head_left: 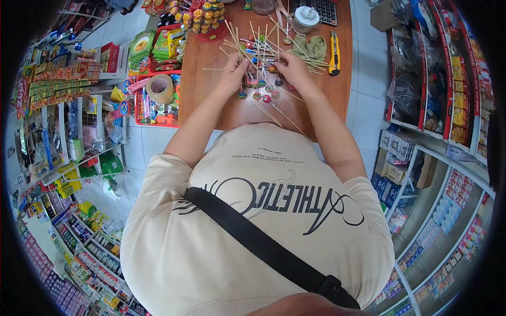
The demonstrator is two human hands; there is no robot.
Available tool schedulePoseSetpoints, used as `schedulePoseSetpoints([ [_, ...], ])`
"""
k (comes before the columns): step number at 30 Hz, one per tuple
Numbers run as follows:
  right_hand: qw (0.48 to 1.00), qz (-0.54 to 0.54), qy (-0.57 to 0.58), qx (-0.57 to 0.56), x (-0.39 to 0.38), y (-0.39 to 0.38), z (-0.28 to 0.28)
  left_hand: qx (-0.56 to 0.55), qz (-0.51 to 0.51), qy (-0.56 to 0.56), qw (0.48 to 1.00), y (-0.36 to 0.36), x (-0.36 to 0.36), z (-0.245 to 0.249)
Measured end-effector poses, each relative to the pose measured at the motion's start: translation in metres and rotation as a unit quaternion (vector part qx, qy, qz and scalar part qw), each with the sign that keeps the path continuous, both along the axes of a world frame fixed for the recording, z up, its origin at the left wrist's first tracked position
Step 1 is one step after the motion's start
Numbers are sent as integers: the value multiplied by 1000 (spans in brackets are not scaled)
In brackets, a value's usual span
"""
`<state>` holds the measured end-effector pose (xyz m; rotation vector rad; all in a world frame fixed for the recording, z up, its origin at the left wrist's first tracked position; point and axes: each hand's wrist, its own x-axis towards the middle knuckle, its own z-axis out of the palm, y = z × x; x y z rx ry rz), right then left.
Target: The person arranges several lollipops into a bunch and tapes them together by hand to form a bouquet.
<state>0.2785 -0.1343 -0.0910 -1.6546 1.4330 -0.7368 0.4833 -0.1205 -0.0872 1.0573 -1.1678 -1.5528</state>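
My left hand (233, 73) is closed in a pinch among thin wooden sticks (232, 38) at the pile's left side; exactly what lies between its fingertips is too small to tell. Opposite it, my right hand (291, 68) pinches a wrapped lollipop (272, 69) with thumb and fingertips. Between and below the hands, several round wrapped lollipops (266, 98) lie on the brown wooden table (211, 113). Sticks fan out in many directions, some beneath the hands. A few loose sticks (268, 113) reach toward the table's near edge.
A yellow box cutter (334, 53) lies at right, beside a green cloth (311, 48). Behind them stand a white-lidded jar (305, 19) and a calculator (326, 10). A lollipop stand (203, 21) is at the back left. A tape roll (160, 88) sits on a red basket (139, 108).
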Motion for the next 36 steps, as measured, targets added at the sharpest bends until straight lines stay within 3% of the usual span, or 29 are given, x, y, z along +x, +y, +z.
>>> schedulePoseSetpoints([
  [2, 1000, -4, -20, 12, -1, -1, -8, 6, 41, 76, 996, 1, -4, 4],
  [5, 999, -7, -36, -11, 0, 1, -9, 20, 88, 66, 994, -1, -6, 20],
  [12, 993, -43, -18, -112, 1, 15, 16, 30, 92, 138, 986, -17, -10, 38],
  [15, 997, -48, 15, -62, -4, 27, 21, 16, 149, 164, 975, -18, 1, 56],
  [17, 996, -40, -22, -72, -8, 39, 11, 12, 162, 172, 972, -17, 18, 63],
  [18, 996, -34, -41, -77, -11, 44, 8, 7, 122, 180, 976, -14, 29, 69],
  [21, 997, -35, -23, -66, -20, 68, 11, -13, 134, 159, 978, 7, 43, 77],
  [26, 997, -2, -12, -75, -30, 97, -8, -58, 162, 38, 984, 49, 48, 39],
  [29, 995, 60, 6, -84, -28, 102, -5, 49, 162, 36, 985, 71, 47, 20],
  [30, 992, 84, 14, -90, -26, 103, -2, 15, 191, 33, 981, 72, 44, 11],
  [33, 986, 141, -28, -89, -10, 101, -3, 61, 188, -58, 979, 81, 46, -1],
  [36, 977, 208, -41, 12, 11, 88, -9, 5, 228, -30, 973, 83, 37, 11],
])
